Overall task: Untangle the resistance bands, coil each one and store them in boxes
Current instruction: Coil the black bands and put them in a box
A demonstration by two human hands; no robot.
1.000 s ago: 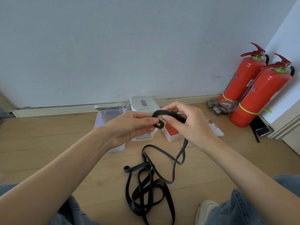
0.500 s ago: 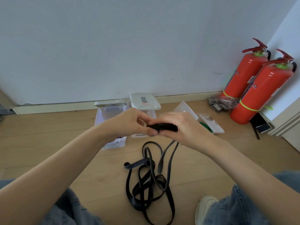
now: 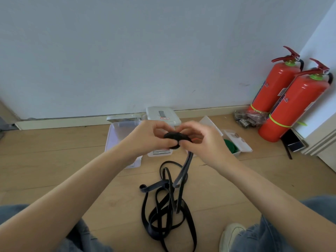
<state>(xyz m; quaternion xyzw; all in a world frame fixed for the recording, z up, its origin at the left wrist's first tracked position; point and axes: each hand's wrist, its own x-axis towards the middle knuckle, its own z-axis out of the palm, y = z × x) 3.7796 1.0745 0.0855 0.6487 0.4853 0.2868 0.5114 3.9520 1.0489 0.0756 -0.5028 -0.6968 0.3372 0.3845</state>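
In the head view, the left hand (image 3: 147, 138) and the right hand (image 3: 203, 140) are meeting in mid-air over the floor (image 3: 54, 160), both pinching a small black coil (image 3: 175, 140) of band (image 3: 169, 206) between thumbs and fingers, so neither hand is free. From under the right hand, a doubled strand is hanging down and running into the loose tangle that is lying on the floor below and nearer the person than both hands. Beyond the hands, clear boxes (image 3: 118, 140) are sitting open against the wall, one to the right of the right hand already holding something green (image 3: 230, 145). The step in hand looks like winding, and most of the band is still waiting unwound. To do it well, the left hand should be keeping the coil squeezed flat while the right is feeding the strand without twists, lifting slack gently so the loops below are not knotting.
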